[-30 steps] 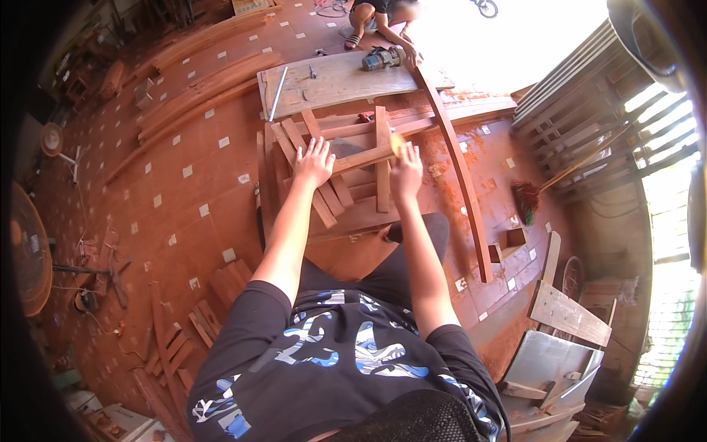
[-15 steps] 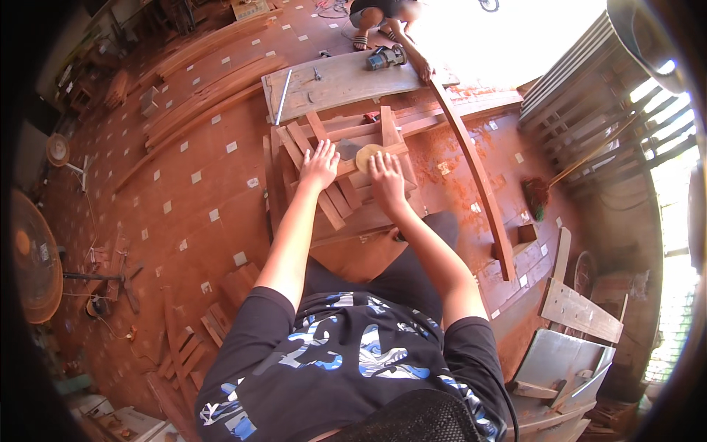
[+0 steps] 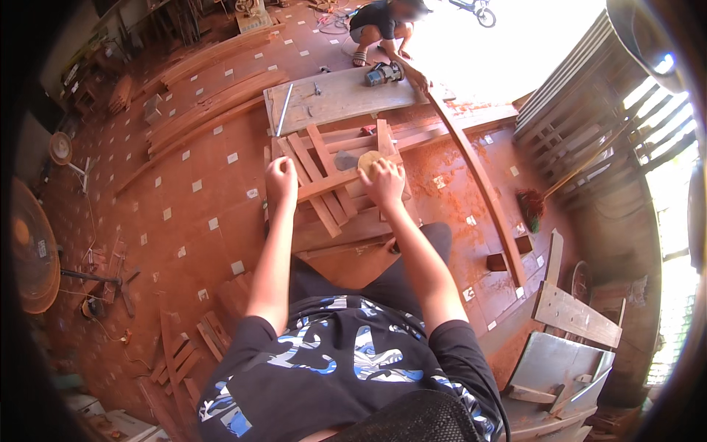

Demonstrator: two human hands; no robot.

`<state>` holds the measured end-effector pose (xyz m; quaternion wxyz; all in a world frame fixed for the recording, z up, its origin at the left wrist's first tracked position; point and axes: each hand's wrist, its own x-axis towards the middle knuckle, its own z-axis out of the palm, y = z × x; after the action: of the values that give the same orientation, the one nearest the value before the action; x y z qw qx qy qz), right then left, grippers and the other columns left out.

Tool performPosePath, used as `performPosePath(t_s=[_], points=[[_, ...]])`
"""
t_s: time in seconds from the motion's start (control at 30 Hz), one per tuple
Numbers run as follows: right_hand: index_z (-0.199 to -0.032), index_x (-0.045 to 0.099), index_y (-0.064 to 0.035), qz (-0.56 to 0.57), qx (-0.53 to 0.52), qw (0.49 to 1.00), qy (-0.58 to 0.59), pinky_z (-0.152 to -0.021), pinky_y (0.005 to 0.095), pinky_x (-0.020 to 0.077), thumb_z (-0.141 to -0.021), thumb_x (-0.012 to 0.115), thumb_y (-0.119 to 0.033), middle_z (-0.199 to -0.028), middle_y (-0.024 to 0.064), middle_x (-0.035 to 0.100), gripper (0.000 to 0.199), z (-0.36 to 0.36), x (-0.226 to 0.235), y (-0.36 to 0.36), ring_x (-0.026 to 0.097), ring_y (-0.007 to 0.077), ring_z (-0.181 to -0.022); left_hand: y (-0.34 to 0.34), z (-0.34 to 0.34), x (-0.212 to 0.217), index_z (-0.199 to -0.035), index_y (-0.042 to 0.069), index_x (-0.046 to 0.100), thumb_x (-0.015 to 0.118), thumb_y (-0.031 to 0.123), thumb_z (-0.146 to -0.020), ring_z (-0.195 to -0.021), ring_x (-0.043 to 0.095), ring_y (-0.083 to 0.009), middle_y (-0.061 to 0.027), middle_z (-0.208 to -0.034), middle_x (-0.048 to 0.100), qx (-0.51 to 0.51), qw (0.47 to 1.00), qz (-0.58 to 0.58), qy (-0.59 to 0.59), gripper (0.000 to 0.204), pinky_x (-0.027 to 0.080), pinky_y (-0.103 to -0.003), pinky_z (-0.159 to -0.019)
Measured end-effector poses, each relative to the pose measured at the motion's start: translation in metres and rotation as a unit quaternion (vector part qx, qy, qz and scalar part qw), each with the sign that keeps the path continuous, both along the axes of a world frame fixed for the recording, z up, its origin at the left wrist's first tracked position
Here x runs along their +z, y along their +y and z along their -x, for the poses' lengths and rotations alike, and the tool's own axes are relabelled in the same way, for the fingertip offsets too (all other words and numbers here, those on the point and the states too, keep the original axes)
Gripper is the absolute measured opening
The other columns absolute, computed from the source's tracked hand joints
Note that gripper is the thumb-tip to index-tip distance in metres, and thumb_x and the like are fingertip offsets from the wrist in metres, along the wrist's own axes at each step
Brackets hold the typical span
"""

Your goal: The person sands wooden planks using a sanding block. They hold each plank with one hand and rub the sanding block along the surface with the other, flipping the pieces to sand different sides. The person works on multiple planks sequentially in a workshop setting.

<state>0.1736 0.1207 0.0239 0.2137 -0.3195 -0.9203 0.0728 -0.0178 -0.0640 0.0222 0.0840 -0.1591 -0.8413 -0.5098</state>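
A jointed frame of reddish-brown wooden slats (image 3: 317, 166) lies in front of me on a low wooden stand. My right hand (image 3: 383, 182) bends its fingers over a round yellowish disc (image 3: 370, 159), which looks like a sanding disc, at the right part of the frame's crossbar (image 3: 331, 183). By the crossbar's left end my left hand (image 3: 282, 178) is raised with its fingers curled in; whether anything is inside them is hidden. Between the slats shows a dark grey flat piece (image 3: 344, 160).
Beyond the frame, a wide board (image 3: 331, 99) carries a power tool (image 3: 384, 74) and a pale bar. Another person (image 3: 383, 33) squats there, one hand at a long beam (image 3: 479, 184) slanting toward my right. A broom (image 3: 532, 206) stands right; fans and stacked timber are left.
My left hand has lifted off the slats, moved left and curled its fingers. My right hand's fingers have bent over the disc. The view has tilted up slightly.
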Motion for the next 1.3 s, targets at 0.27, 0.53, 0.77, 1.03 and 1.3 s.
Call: performPosePath(t_s=[0.27,0.53,0.77,1.03,1.3], points=[[-0.09,0.078,-0.0055,-0.005,-0.02,1.0,-0.005,-0.09,0.0457,0.0508,-0.086,0.068,-0.026,-0.109,0.0097,0.068,0.023,0.019,-0.002,0.019,0.062,0.0306,-0.109,-0.031,-0.058,-0.051,-0.1,0.005,0.069,0.058,0.051,-0.1,-0.09,0.07,-0.0297,-0.0143,-0.093,0.072,0.12,0.976,0.001,-0.182,0.048,0.053,-0.042,-0.081],[-0.092,0.077,-0.0047,-0.027,-0.016,0.999,0.043,-0.095,0.0471,0.0494,-0.085,0.069,-0.032,-0.108,0.0099,0.071,0.029,0.031,-0.012,-0.041,0.064,0.0316,-0.108,-0.029,-0.069,-0.064,-0.09,0.007,0.064,0.047,0.055,-0.106,-0.063,0.065,-0.0198,-0.0057,-0.064,0.065,0.118,0.971,-0.088,-0.19,0.054,0.047,-0.039,-0.06],[-0.113,0.073,-0.0035,-0.024,0.067,0.992,0.1,-0.118,0.0534,0.0325,-0.087,0.072,-0.037,-0.131,0.0104,0.065,0.042,0.061,-0.012,-0.145,0.054,0.0309,-0.13,-0.036,-0.075,-0.093,-0.116,0.002,0.069,0.05,0.03,-0.108,-0.1,0.065,-0.0307,-0.0157,-0.106,0.069,0.104,0.991,-0.083,0.021,0.035,0.05,-0.042,-0.092],[-0.12,0.072,-0.0176,0.006,-0.037,0.994,0.099,-0.121,0.0649,0.0201,-0.094,0.069,-0.045,-0.141,0.0026,0.063,0.039,0.02,-0.019,-0.073,0.05,0.0255,-0.139,-0.054,-0.096,-0.115,-0.143,0.004,0.058,0.052,0.024,-0.107,-0.135,0.051,-0.0413,-0.0226,-0.14,0.059,0.091,0.993,0.026,0.064,0.041,0.041,-0.049,-0.113],[-0.136,0.067,-0.0158,-0.003,-0.134,0.99,0.04,-0.124,0.0611,0.017,-0.097,0.06,-0.052,-0.152,0.0063,0.056,0.053,0.008,-0.027,-0.032,0.038,0.0389,-0.149,-0.057,-0.093,-0.11,-0.139,0.0,0.06,0.056,0.024,-0.104,-0.121,0.064,-0.0427,-0.0252,-0.129,0.067,0.055,0.998,-0.031,0.016,0.042,0.051,-0.047,-0.101]])
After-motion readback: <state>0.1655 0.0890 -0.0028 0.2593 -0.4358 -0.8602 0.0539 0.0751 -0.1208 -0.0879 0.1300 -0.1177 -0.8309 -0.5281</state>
